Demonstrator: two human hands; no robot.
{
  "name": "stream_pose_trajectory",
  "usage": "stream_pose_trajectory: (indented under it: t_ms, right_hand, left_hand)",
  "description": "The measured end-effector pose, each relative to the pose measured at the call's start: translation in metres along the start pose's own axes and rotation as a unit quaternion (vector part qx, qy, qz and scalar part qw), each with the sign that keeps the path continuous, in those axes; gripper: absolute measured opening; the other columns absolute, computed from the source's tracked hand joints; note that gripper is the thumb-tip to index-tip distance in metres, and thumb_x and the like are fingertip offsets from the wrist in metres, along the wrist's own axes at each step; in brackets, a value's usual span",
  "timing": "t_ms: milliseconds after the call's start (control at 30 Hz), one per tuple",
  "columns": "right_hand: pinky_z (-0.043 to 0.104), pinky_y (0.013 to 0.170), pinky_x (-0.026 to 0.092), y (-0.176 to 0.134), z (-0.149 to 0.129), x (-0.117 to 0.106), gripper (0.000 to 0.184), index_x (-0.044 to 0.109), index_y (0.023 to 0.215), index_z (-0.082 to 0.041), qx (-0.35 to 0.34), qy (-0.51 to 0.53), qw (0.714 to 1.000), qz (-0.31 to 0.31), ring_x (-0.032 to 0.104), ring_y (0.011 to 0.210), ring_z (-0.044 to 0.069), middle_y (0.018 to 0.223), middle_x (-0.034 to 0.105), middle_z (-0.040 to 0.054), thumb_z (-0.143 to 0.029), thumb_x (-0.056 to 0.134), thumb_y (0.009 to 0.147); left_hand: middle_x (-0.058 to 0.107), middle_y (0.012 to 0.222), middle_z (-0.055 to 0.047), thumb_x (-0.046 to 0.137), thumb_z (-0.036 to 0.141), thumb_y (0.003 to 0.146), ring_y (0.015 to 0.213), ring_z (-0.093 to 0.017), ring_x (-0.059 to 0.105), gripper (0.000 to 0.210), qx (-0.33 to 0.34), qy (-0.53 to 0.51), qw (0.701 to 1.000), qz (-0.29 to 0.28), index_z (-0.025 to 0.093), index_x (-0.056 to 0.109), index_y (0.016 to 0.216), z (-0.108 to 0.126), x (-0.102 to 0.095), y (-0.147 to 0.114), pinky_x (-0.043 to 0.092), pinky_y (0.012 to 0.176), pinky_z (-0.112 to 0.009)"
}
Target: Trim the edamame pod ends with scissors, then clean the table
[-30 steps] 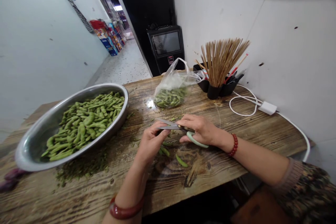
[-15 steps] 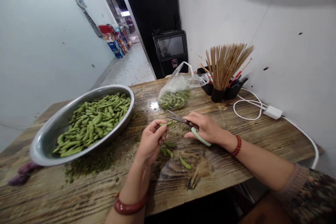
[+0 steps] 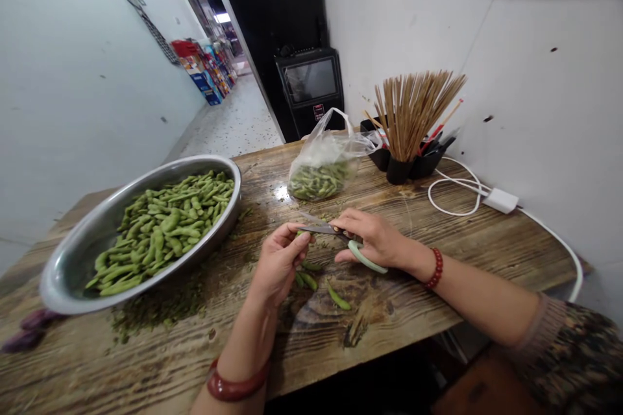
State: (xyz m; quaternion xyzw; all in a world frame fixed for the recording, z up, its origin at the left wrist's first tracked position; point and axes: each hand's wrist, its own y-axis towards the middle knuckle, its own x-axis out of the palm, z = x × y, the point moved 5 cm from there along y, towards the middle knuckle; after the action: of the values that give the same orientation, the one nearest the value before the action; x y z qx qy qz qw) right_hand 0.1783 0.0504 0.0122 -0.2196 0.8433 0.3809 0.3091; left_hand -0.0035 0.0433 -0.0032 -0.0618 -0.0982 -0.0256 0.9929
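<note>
Between the fingertips of my left hand [image 3: 285, 256] is a green edamame pod [image 3: 304, 237], mostly hidden by the fingers. My right hand [image 3: 367, 238] grips scissors [image 3: 359, 253] with pale green handles. The scissor blades are parted and reach the pod at my left fingertips. Below the hands, several loose pods [image 3: 305, 279] lie together on the wooden table, and a single pod [image 3: 338, 297] rests apart, a little to the right. A large metal basin [image 3: 228, 224] heaped with edamame pods [image 3: 170, 224] stands to the left of my left hand.
A clear plastic bag [image 3: 321, 168] of pods sits beyond my hands. Behind it, a black holder [image 3: 399, 170] carries many wooden skewers [image 3: 416, 113]. A white cable with an adapter [image 3: 500, 201] runs along the right. Green trimmings [image 3: 156, 311] lie by the basin; purple objects [image 3: 24, 340] lie far left.
The scissors have moved left and closer, so their blades now meet the pod in my left hand. The whole view has shifted slightly.
</note>
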Motion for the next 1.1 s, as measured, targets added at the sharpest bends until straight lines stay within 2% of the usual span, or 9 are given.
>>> stream_pose_trajectory:
  t_ms: [167, 400, 467, 567, 733, 833, 900, 967, 1100]
  right_hand:
    - [0.027, 0.067, 0.046, -0.002, 0.003, -0.001, 0.045, 0.057, 0.116, -0.015, 0.008, -0.011, 1.0, 0.003, 0.056, 0.078, 0.017, 0.092, 0.058, 0.0073, -0.043, 0.066, 0.082]
    - [0.029, 0.069, 0.047, -0.005, 0.015, 0.001, 0.047, 0.056, 0.118, -0.015, 0.016, -0.024, 0.999, 0.021, 0.055, 0.075, 0.017, 0.093, 0.058, 0.0079, -0.044, 0.065, 0.083]
    - [0.029, 0.069, 0.047, -0.005, 0.014, 0.001, 0.047, 0.056, 0.119, -0.015, 0.011, -0.023, 0.999, 0.024, 0.055, 0.075, 0.017, 0.095, 0.058, 0.0081, -0.043, 0.066, 0.083]
    - [0.029, 0.069, 0.048, -0.005, 0.013, 0.0, 0.048, 0.055, 0.12, -0.016, 0.009, -0.029, 0.999, 0.023, 0.057, 0.077, 0.017, 0.096, 0.059, 0.0084, -0.042, 0.067, 0.082]
    - [0.029, 0.07, 0.049, -0.003, 0.012, -0.003, 0.046, 0.055, 0.121, -0.016, 0.018, -0.039, 0.999, 0.023, 0.059, 0.081, 0.018, 0.1, 0.06, 0.0093, -0.039, 0.067, 0.083]
    - [0.029, 0.072, 0.049, -0.002, 0.012, -0.004, 0.045, 0.055, 0.12, -0.016, 0.02, -0.041, 0.999, 0.024, 0.06, 0.085, 0.019, 0.101, 0.061, 0.0097, -0.038, 0.067, 0.083]
    - [0.03, 0.073, 0.049, -0.002, 0.011, -0.004, 0.045, 0.056, 0.119, -0.015, 0.02, -0.043, 0.999, 0.025, 0.06, 0.086, 0.02, 0.1, 0.061, 0.0095, -0.038, 0.067, 0.082]
    - [0.03, 0.072, 0.049, -0.002, 0.011, -0.003, 0.045, 0.056, 0.119, -0.015, 0.02, -0.044, 0.999, 0.022, 0.06, 0.085, 0.02, 0.099, 0.061, 0.0093, -0.038, 0.067, 0.082]
    - [0.029, 0.071, 0.049, -0.002, 0.011, -0.002, 0.046, 0.055, 0.121, -0.015, 0.028, -0.041, 0.999, 0.022, 0.059, 0.083, 0.019, 0.1, 0.06, 0.0096, -0.038, 0.067, 0.083]
  left_hand:
    - [0.061, 0.064, 0.0, 0.075, 0.024, 0.07, 0.046, -0.003, 0.041, 0.02, -0.002, -0.04, 0.999, -0.007, 0.014, 0.063, 0.081, 0.003, 0.001, 0.001, 0.028, 0.042, -0.013]
    - [0.061, 0.079, 0.0, 0.069, 0.028, 0.072, 0.063, -0.011, 0.057, 0.018, 0.009, -0.122, 0.992, 0.026, 0.018, 0.056, 0.076, 0.02, -0.016, 0.004, 0.046, 0.054, -0.021]
    - [0.057, 0.071, 0.002, 0.067, 0.03, 0.073, 0.057, -0.01, 0.052, 0.016, 0.006, -0.086, 0.996, 0.024, 0.019, 0.056, 0.077, 0.023, -0.019, 0.003, 0.043, 0.05, -0.021]
    - [0.05, 0.06, 0.004, 0.065, 0.03, 0.076, 0.05, -0.008, 0.044, 0.012, 0.025, 0.105, 0.994, 0.002, 0.018, 0.061, 0.076, 0.026, -0.019, 0.0, 0.035, 0.047, -0.02]
    - [0.061, 0.068, -0.001, 0.063, 0.024, 0.075, 0.066, -0.014, 0.052, 0.009, 0.059, 0.437, 0.884, -0.158, 0.017, 0.067, 0.075, 0.017, -0.004, -0.003, 0.04, 0.064, -0.026]
    - [0.058, 0.068, 0.0, 0.061, 0.019, 0.072, 0.063, -0.014, 0.049, 0.011, 0.057, 0.549, 0.814, -0.184, 0.019, 0.068, 0.08, 0.009, -0.006, -0.002, 0.035, 0.06, -0.026]
    - [0.059, 0.069, 0.0, 0.06, 0.016, 0.071, 0.065, -0.015, 0.05, 0.012, 0.062, 0.576, 0.792, -0.195, 0.02, 0.067, 0.08, 0.004, -0.008, -0.001, 0.034, 0.06, -0.025]
    - [0.059, 0.069, 0.0, 0.06, 0.015, 0.07, 0.066, -0.015, 0.05, 0.011, 0.082, 0.558, 0.803, -0.191, 0.021, 0.066, 0.076, 0.003, -0.008, 0.001, 0.033, 0.06, -0.025]
    - [0.058, 0.069, -0.001, 0.064, 0.015, 0.069, 0.068, -0.017, 0.05, 0.007, 0.148, 0.456, 0.869, -0.12, 0.022, 0.065, 0.068, 0.012, -0.005, 0.003, 0.035, 0.063, -0.026]
